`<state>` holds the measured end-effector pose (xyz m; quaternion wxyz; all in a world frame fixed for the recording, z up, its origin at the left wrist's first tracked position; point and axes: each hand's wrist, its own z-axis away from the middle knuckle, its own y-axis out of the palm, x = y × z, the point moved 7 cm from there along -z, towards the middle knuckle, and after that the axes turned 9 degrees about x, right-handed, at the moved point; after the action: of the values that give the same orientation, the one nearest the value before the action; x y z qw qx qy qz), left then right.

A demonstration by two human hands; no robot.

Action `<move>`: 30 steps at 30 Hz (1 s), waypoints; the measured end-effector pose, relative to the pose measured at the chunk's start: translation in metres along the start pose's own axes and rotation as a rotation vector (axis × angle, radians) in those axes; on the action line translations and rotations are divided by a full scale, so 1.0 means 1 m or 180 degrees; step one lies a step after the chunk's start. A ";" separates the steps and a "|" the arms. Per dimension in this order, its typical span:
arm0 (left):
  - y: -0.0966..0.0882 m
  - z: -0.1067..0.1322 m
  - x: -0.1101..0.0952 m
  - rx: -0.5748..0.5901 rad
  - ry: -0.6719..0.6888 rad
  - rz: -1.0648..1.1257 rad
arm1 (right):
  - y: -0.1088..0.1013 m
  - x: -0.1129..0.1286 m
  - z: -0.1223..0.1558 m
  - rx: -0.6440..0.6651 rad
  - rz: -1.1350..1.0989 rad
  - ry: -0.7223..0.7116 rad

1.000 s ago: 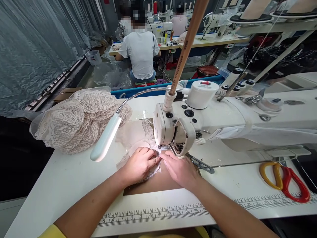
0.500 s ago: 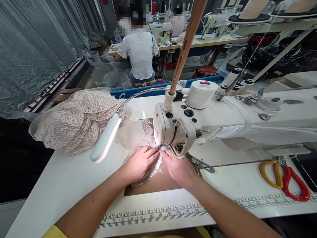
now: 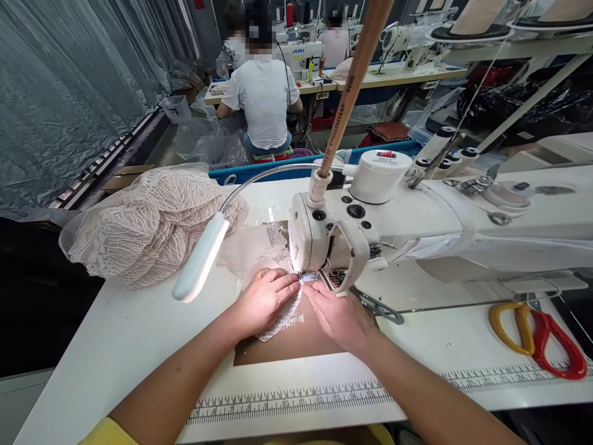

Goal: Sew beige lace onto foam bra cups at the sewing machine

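Note:
A pale pink lace piece [image 3: 283, 315] lies under the presser foot [image 3: 307, 276] of a white sewing machine [image 3: 319, 216]. My left hand [image 3: 265, 298] rests on the lace left of the foot, its fingers pressed together and gripping the fabric close to the needle. My right hand [image 3: 340, 314] is just right of the foot, fingertips closed on the lace edge. The lace curves out below my left hand over a brown plate [image 3: 296, 349]. More of it bunches behind the fingers. The fingertips partly hide where the fabric meets the foot.
A pile of lace pieces [image 3: 152, 225] sits at the left. A lit lamp [image 3: 201, 256] on a bent neck hangs over the table. Scissors with red and yellow handles [image 3: 558, 346] lie right, beyond a printed ruler [image 3: 278, 402]. A seated person [image 3: 264, 102] works ahead.
The lace has shifted forward under the foot, and its lower end has swung slightly right and away from me. Both hands stay close to the foot. The whole view has moved slightly.

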<state>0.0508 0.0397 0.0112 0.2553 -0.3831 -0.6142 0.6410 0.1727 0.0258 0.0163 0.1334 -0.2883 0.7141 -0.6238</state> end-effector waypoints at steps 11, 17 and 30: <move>-0.001 -0.003 0.002 0.0112 -0.0131 0.0011 | 0.007 0.000 0.000 0.0065 0.0203 0.0029; -0.003 -0.003 0.007 -0.0034 -0.0173 -0.0036 | 0.001 0.003 -0.002 0.0018 0.0055 -0.0128; -0.010 0.004 -0.005 -0.0046 0.0308 0.0043 | -0.002 0.002 0.004 0.0142 -0.0143 -0.0286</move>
<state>0.0487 0.0344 0.0214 0.2776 -0.4196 -0.6031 0.6190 0.1735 0.0214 0.0175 0.1576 -0.3290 0.6866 -0.6288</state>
